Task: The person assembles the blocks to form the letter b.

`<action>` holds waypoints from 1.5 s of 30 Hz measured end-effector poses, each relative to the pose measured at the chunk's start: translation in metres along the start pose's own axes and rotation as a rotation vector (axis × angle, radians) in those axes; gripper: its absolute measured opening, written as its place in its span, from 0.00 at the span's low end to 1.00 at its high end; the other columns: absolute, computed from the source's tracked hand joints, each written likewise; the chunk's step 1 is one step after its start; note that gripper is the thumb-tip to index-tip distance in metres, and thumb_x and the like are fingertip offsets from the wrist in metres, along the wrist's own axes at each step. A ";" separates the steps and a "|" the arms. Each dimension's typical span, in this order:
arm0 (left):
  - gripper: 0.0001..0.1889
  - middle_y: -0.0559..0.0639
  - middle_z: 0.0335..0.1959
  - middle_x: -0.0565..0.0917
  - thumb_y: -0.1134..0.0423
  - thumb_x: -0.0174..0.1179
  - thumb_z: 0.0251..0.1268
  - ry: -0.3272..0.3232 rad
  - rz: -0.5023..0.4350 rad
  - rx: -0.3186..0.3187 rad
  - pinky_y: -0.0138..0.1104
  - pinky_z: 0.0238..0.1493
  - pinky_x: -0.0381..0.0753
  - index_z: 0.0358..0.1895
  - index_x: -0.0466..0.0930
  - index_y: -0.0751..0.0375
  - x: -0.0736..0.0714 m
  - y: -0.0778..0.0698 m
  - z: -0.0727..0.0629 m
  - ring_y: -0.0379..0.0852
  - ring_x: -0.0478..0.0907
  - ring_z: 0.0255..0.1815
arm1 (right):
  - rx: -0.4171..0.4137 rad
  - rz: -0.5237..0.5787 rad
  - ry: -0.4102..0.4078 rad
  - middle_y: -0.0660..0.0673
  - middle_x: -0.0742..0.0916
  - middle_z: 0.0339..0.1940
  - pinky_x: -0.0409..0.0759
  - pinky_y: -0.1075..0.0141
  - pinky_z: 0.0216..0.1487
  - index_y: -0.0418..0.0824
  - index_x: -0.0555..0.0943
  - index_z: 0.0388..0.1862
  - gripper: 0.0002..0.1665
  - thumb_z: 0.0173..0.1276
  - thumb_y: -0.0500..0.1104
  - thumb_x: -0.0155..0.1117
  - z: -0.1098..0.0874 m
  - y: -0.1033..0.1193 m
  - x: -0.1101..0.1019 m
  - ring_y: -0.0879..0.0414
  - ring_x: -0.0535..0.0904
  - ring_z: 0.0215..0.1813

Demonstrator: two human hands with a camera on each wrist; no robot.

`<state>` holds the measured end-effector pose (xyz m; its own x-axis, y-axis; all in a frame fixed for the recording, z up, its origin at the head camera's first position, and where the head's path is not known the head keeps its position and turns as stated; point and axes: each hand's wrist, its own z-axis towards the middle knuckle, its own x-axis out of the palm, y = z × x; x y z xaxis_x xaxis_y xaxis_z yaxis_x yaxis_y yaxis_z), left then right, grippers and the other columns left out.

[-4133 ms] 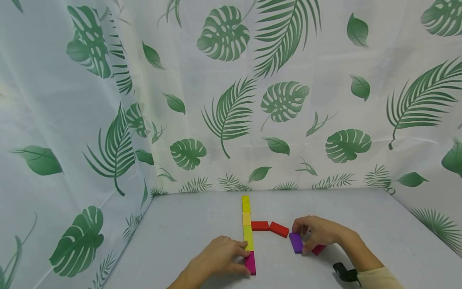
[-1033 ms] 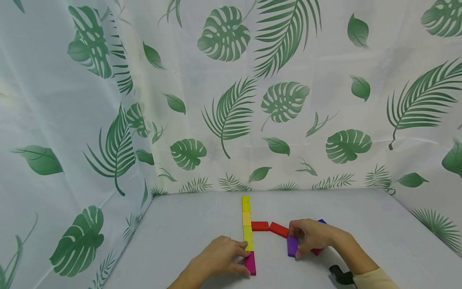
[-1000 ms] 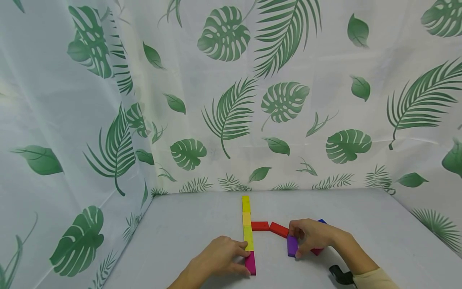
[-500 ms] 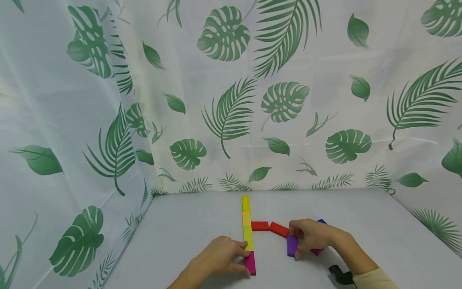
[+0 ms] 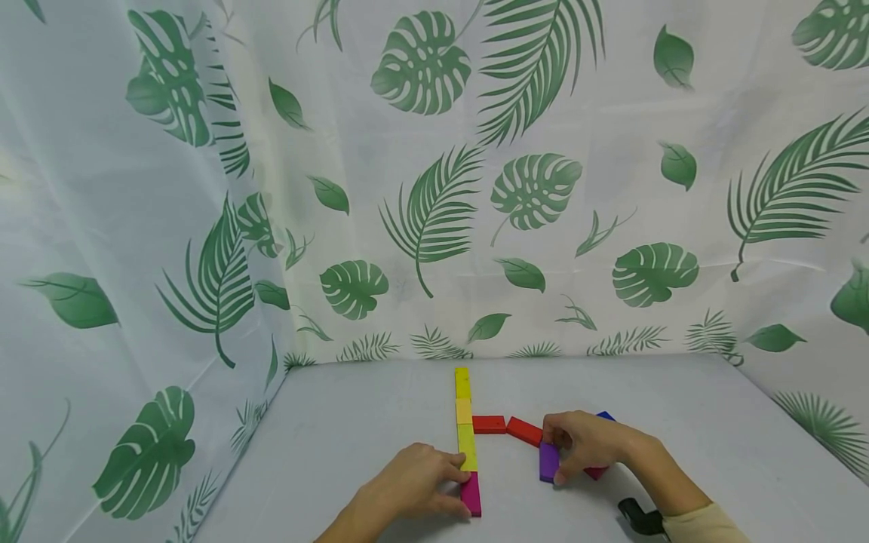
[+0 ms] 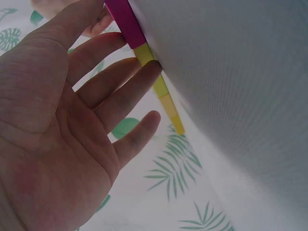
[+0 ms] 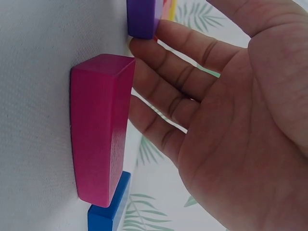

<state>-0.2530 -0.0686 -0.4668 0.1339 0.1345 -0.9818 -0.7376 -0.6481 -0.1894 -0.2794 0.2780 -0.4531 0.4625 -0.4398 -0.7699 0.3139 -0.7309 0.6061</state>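
Observation:
My right hand (image 5: 594, 437) pinches a purple block (image 5: 549, 462) lengthwise, index finger at its far end and thumb at its near end. The block's far end sits right at the tilted red block (image 5: 525, 431). My left hand (image 5: 417, 479) lies along the left side of a straight column, its fairly straight fingers touching the magenta block (image 5: 471, 495) and the lowest yellow block (image 5: 467, 447). In the left wrist view, fingertips rest by the seam of the magenta block (image 6: 127, 21) and yellow. Under the right palm lies another magenta block (image 7: 98, 130), mostly hidden in the head view.
A second red block (image 5: 489, 424) joins the column sideways. More yellow blocks (image 5: 462, 383) continue the column toward the back. A blue block (image 5: 606, 415) lies behind the right hand. A black strap-like object (image 5: 641, 517) sits by the right sleeve. Leaf-print curtains (image 5: 434, 317) enclose the white table.
Since the earliest frame, my right hand has drawn the purple block slightly left and nearer and straightened it; the blue block came into view. My left hand has stayed put. Almost nothing moved lately.

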 end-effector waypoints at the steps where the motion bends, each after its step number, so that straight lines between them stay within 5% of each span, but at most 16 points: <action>1: 0.28 0.38 0.62 0.86 0.34 0.73 0.56 0.001 0.001 -0.001 0.37 0.59 0.83 0.60 0.86 0.35 0.000 0.000 0.000 0.34 0.83 0.61 | -0.001 0.000 0.000 0.48 0.82 0.36 0.71 0.66 0.39 0.48 0.79 0.44 0.26 0.52 0.48 0.86 0.000 0.000 0.000 0.53 0.75 0.42; 23: 0.28 0.40 0.62 0.86 0.34 0.72 0.57 -0.027 0.034 0.038 0.36 0.57 0.83 0.60 0.87 0.37 0.000 0.000 -0.002 0.35 0.84 0.60 | -0.007 0.006 -0.003 0.47 0.81 0.35 0.69 0.67 0.37 0.48 0.79 0.44 0.26 0.52 0.48 0.86 -0.001 0.001 0.000 0.53 0.74 0.41; 30: 0.28 0.38 0.62 0.86 0.34 0.73 0.57 0.002 0.008 0.005 0.36 0.58 0.83 0.60 0.87 0.35 0.000 0.001 0.000 0.34 0.83 0.60 | -0.011 0.010 -0.003 0.46 0.81 0.35 0.69 0.67 0.36 0.48 0.79 0.44 0.26 0.53 0.48 0.86 0.000 0.001 0.000 0.53 0.74 0.40; 45: 0.27 0.37 0.61 0.86 0.35 0.73 0.57 0.011 -0.009 -0.007 0.36 0.59 0.83 0.60 0.86 0.35 0.000 0.001 0.002 0.33 0.83 0.60 | 0.013 -0.042 -0.047 0.50 0.85 0.43 0.78 0.57 0.46 0.47 0.82 0.50 0.24 0.57 0.49 0.82 -0.007 0.002 -0.006 0.52 0.78 0.47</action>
<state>-0.2547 -0.0678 -0.4665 0.1479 0.1321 -0.9801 -0.7319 -0.6520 -0.1983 -0.2759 0.2825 -0.4456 0.4100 -0.4321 -0.8032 0.3209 -0.7560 0.5705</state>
